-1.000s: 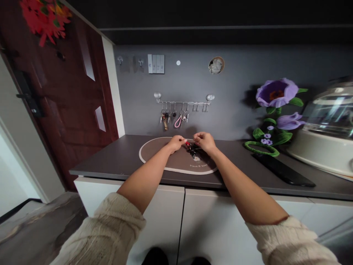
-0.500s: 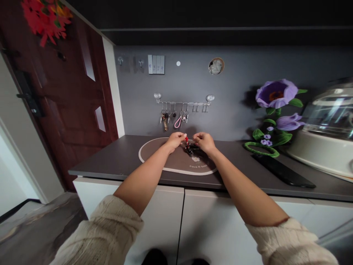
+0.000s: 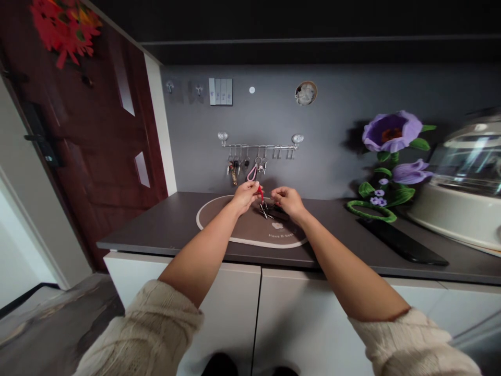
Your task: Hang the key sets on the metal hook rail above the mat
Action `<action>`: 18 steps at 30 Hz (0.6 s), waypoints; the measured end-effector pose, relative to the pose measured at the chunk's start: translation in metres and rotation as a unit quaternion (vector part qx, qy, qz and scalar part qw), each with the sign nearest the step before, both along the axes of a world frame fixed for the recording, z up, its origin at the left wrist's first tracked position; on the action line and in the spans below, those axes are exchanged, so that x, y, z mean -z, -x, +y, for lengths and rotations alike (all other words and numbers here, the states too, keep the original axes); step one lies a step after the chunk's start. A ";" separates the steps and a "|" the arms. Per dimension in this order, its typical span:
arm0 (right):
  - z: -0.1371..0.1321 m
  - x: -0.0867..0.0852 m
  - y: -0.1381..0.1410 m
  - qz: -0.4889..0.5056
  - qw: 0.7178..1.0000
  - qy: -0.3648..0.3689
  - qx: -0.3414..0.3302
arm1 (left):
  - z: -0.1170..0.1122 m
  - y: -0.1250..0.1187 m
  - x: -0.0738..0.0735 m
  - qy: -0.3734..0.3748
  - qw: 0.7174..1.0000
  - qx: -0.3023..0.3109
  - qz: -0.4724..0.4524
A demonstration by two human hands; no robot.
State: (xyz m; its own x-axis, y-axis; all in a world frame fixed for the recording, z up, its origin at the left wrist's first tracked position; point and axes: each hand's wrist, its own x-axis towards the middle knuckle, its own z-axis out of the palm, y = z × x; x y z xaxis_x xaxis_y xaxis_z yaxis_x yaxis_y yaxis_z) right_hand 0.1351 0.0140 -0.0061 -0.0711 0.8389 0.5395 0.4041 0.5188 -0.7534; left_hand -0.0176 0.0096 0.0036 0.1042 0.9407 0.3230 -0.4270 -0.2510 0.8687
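My left hand (image 3: 246,197) pinches a red strap (image 3: 260,194) over the mat. From the strap hangs a ring with several metal keys (image 3: 264,210), low above the mat or touching it; I cannot tell which. To the right, my right hand (image 3: 288,201) is curled with thumb and fingertips close together. Whatever it may hold is too small to make out. Partly under that hand, more dark keys (image 3: 277,208) lie on the brown rounded mat (image 3: 223,219), which has a pale border.
Several keys hang on a clear hook rail (image 3: 260,147) on the wall behind. To the right stand a purple flower decoration (image 3: 391,134), a black flat object (image 3: 403,243) and a white appliance (image 3: 462,209) with a clear cover. A dark red door (image 3: 97,141) is at left.
My left hand has lifted slightly and moved a little left, drawing the red strap and its keys up and away from my right hand. The right hand has barely moved.
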 end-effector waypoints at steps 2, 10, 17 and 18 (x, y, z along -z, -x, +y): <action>-0.001 0.000 0.001 0.001 1.000 -0.002 -0.006 | 0.000 0.001 -0.001 0.005 1.000 0.004 -0.028; -0.008 -0.003 0.005 0.008 1.000 0.009 -0.027 | 0.003 0.004 -0.002 0.001 0.995 0.021 -0.097; -0.011 -0.006 0.008 0.023 0.998 0.017 -0.057 | 0.002 0.003 -0.009 0.003 0.986 0.015 -0.165; -0.011 -0.005 0.008 0.019 0.998 0.011 -0.053 | 0.002 0.003 -0.010 0.004 0.985 0.015 -0.174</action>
